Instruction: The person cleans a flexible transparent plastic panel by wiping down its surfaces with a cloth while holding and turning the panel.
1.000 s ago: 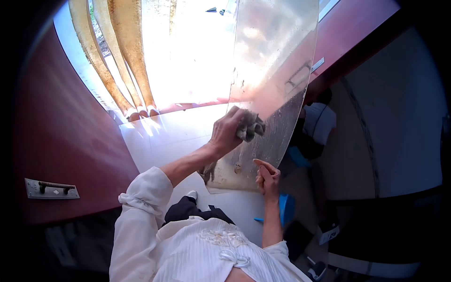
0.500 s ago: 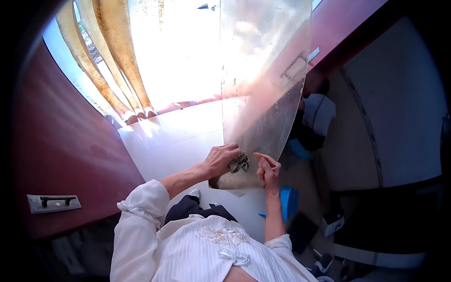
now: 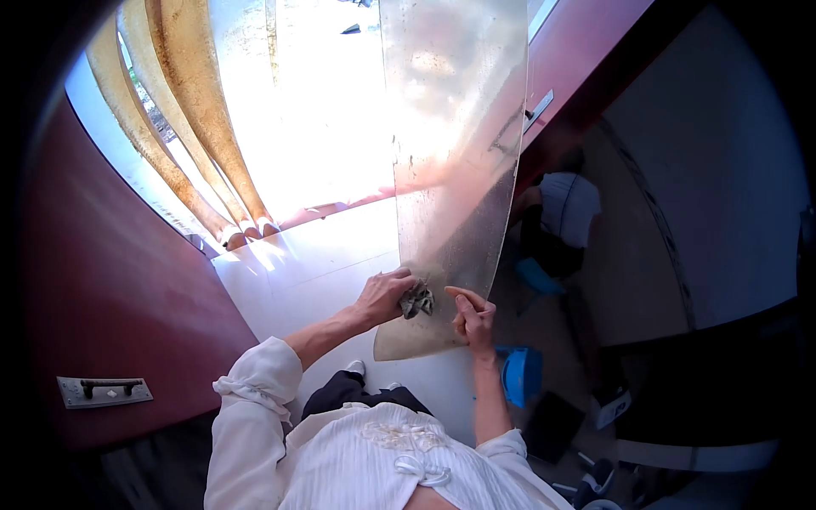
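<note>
A long translucent sheet (image 3: pixel 450 212), speckled with marks and tapering away from me, stands before my body. My left hand (image 3: pixel 384 297) is at its left edge, closed on a crumpled grey cloth (image 3: pixel 417 300) that lies against the sheet's surface. At the lower right edge of the sheet my right hand (image 3: pixel 476 323) is closed on it, with one finger stretched across the front towards the cloth. How the other fingers lie at the edge is partly hidden.
Dark red doors with metal handles (image 3: pixel 105 392) flank a bright doorway. Long brown curved pieces (image 3: pixel 191 93) lean at the left. Another person (image 3: pixel 568 204) sits at the right near a blue stool (image 3: pixel 539 277). A blue object (image 3: pixel 521 376) stands beside my right forearm.
The sheet and both hands have shifted slightly left in view, and the sheet's bottom end sits lower. The cloth stays in my left hand.
</note>
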Demonstrator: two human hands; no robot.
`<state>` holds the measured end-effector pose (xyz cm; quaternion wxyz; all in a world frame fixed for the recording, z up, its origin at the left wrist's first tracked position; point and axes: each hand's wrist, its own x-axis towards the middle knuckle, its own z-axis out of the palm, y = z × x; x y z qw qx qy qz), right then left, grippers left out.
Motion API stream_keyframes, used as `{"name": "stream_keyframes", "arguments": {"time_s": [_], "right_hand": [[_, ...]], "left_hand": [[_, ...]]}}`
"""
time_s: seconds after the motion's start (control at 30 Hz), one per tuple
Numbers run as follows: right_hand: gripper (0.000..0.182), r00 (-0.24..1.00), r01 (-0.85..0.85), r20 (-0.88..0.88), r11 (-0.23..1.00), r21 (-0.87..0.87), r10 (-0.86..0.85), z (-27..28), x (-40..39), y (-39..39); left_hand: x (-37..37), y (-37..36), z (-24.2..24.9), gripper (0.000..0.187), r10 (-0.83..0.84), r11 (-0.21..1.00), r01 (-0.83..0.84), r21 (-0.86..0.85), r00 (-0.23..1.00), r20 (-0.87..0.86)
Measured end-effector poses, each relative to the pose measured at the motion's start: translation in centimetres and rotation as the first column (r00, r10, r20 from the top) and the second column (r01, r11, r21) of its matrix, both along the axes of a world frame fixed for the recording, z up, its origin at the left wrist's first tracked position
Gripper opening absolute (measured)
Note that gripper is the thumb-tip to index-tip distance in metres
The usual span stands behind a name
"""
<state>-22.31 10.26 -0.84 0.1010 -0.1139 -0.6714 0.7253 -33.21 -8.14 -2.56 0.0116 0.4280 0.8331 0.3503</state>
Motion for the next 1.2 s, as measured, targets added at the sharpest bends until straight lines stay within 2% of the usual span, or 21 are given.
{"name": "stream_keyframes", "arguments": {"time_s": [0.07, 0.13, 0.17, 0.2, 0.27, 0.33, 0.4, 0.47, 0.53, 0.6, 0.7, 0.73, 0.8, 0.87, 0.93, 0.97, 1.0, 1.03, 1.1, 1.13, 1.2], "right_hand": [[0.023, 1.000, 0.018, 0.024, 0.996, 0.084, -0.020, 0.5, -0.3, -0.2], [0.023, 1.000, -0.006, 0.020, 0.995, 0.104, 0.004, 0.3, -0.6, -0.3], [0.022, 0.999, -0.033, 0.024, 0.992, 0.119, 0.031, 0.1, -0.6, -0.6], [0.022, 0.999, -0.033, 0.019, 0.993, 0.116, 0.031, 0.0, -0.6, -1.1], [0.023, 0.991, -0.122, 0.061, 0.989, 0.080, 0.117, -0.2, -0.3, -2.0], [0.022, 0.982, -0.174, 0.090, 0.982, 0.069, 0.167, 0.2, 0.1, -2.7], [0.021, 0.978, -0.201, 0.069, 0.978, 0.048, 0.197, 1.1, 0.6, -3.4], [0.019, 0.984, -0.164, 0.075, 0.986, 0.043, 0.160, 2.5, 0.5, -3.7], [0.018, 0.992, -0.113, 0.060, 0.993, 0.042, 0.111, 2.7, 0.2, -3.5], [0.018, 0.994, -0.085, 0.077, 0.996, 0.035, 0.082, 2.1, 0.0, -3.4], [0.019, 0.992, -0.120, 0.046, 0.993, 0.000, 0.120, 2.2, 0.5, -3.4], [0.019, 0.990, -0.130, 0.049, 0.991, -0.006, 0.130, 2.4, 0.6, -3.8], [0.020, 0.988, -0.149, 0.039, 0.988, -0.026, 0.150, 2.8, 0.8, -4.4], [0.021, 0.992, -0.126, 0.008, 0.991, -0.033, 0.126, 1.8, 0.3, -4.5], [0.021, 0.992, -0.107, 0.066, 0.994, -0.035, 0.109, 1.3, 0.3, -4.2], [0.021, 0.992, -0.110, 0.063, 0.993, -0.034, 0.112, 1.1, 0.3, -4.1], [0.021, 0.992, -0.111, 0.062, 0.993, -0.034, 0.113, 1.0, 0.1, -3.9], [0.020, 0.990, -0.126, 0.054, 0.992, -0.019, 0.127, 1.0, 0.2, -3.7], [0.020, 0.987, -0.155, 0.042, 0.986, -0.054, 0.157, 2.0, 0.8, -4.0], [0.020, 0.987, -0.157, 0.040, 0.986, -0.052, 0.159, 2.3, 0.7, -4.3], [0.023, 0.978, -0.207, -0.008, 0.977, -0.047, 0.207, 2.6, 0.8, -5.0]], "left_hand": [[-1.3, -0.3, 1.0, 0.040, 0.050, 0.988, -0.056, 0.145, 0.998, 0.045], [-2.9, 0.4, 4.7, 0.037, 0.203, 0.878, -0.235, 0.417, 0.972, 0.121], [-3.8, 0.7, 7.4, 0.039, 0.286, 0.826, -0.300, 0.477, 0.953, 0.104], [-5.3, 1.4, 9.1, 0.042, 0.349, 0.769, -0.328, 0.549, 0.935, 0.069], [-7.8, 2.0, 14.4, 0.042, 0.442, 0.717, -0.225, 0.659, 0.878, -0.182], [-9.9, 2.6, 18.4, 0.033, 0.512, 0.756, -0.261, 0.601, 0.807, -0.294], [-11.3, 3.7, 19.1, 0.031, 0.498, 0.826, -0.294, 0.481, 0.781, -0.377], [-9.9, 4.6, 16.2, 0.033, 0.280, 0.930, -0.133, 0.344, 0.862, -0.422], [-6.4, 4.7, 11.7, 0.033, 0.065, 0.959, 0.086, 0.270, 0.859, -0.507], [-5.8, 4.3, 11.7, 0.032, 0.091, 0.962, 0.067, 0.263, 0.833, -0.545], [-10.8, 4.6, 15.3, 0.023, 0.304, 0.933, -0.182, 0.310, 0.860, -0.410], [-12.3, 4.4, 17.0, 0.023, 0.413, 0.903, -0.303, 0.305, 0.809, -0.419], [-12.8, 4.6, 17.4, 0.024, 0.449, 0.881, -0.307, 0.361, 0.784, -0.429], [-9.5, 4.7, 15.2, 0.024, 0.256, 0.939, -0.113, 0.325, 0.861, -0.439], [-5.7, 4.2, 11.9, 0.024, -0.004, 0.984, 0.112, 0.141, 0.796, -0.605], [-5.7, 3.9, 12.0, 0.023, -0.006, 0.979, 0.131, 0.156, 0.784, -0.620], [-5.9, 3.8, 12.3, 0.022, -0.008, 0.973, 0.152, 0.172, 0.770, -0.638], [-7.1, 4.0, 13.0, 0.021, 0.059, 0.969, 0.095, 0.229, 0.808, -0.586], [-9.7, 4.3, 16.4, 0.020, 0.229, 0.950, -0.102, 0.296, 0.870, -0.436], [-11.2, 4.5, 17.4, 0.019, 0.345, 0.920, -0.209, 0.331, 0.831, -0.435], [-11.3, 4.7, 17.3, 0.018, 0.391, 0.900, -0.235, 0.368, 0.809, -0.439]]}}
